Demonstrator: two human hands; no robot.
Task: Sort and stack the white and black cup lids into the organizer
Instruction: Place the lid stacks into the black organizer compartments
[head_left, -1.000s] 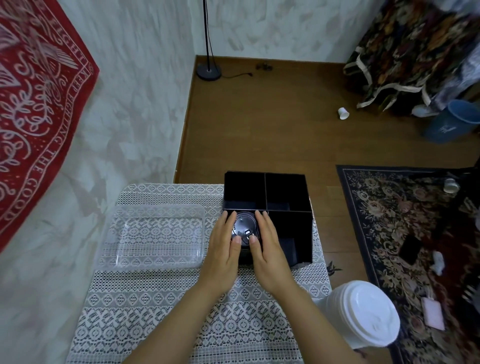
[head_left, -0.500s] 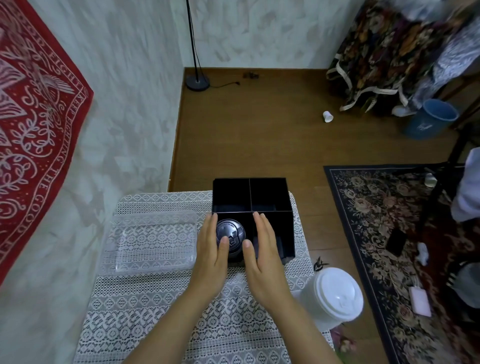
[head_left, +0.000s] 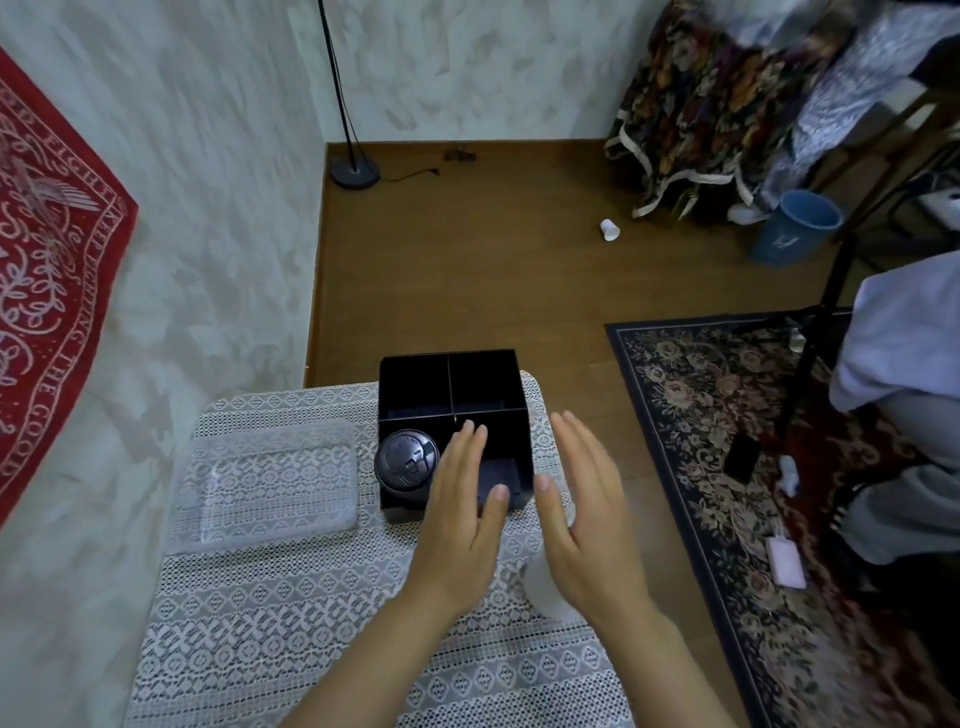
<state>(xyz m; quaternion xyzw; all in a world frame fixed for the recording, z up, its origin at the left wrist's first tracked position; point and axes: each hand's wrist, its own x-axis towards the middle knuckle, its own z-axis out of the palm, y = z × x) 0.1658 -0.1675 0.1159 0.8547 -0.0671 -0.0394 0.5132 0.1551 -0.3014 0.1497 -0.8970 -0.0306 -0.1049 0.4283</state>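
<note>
The black lids (head_left: 407, 460) sit stacked in the lower-left cell of the organizer (head_left: 415, 384), at the frame's centre. Both hands are flat, with straight fingers, and hold nothing. The left hand (head_left: 462, 514) lies over the lower-right cell. The right hand (head_left: 582, 519) is just right of the box, above a blurred white shape (head_left: 540, 592), probably the white lids. My guess is those go next into a free cell.

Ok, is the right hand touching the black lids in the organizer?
Apart. Head view: the right hand hovers right of the organizer, with the left hand between it and the black lids.
</note>
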